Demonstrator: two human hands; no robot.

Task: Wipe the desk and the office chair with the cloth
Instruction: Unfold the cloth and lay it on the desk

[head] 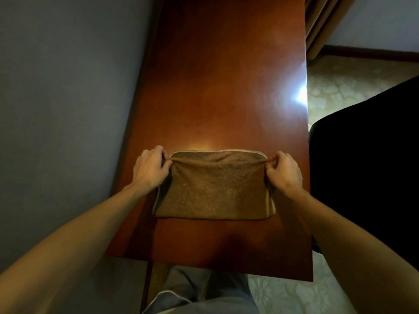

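A brown folded cloth point(215, 189) with a pale hem lies flat on the near part of the reddish-brown wooden desk point(226, 87). My left hand point(150, 169) pinches the cloth's far left corner. My right hand point(284, 169) pinches the far right corner. Between the two hands the top layer is pulled taut, with small creases at each corner. The black office chair point(367, 159) stands to the right of the desk, close to its edge, and only part of it shows.
A grey-blue wall point(68, 109) runs along the desk's left side. Beige curtains point(322, 23) hang at the far right, above patterned pale floor point(340, 82). My trouser legs point(204, 293) show below the desk's near edge.
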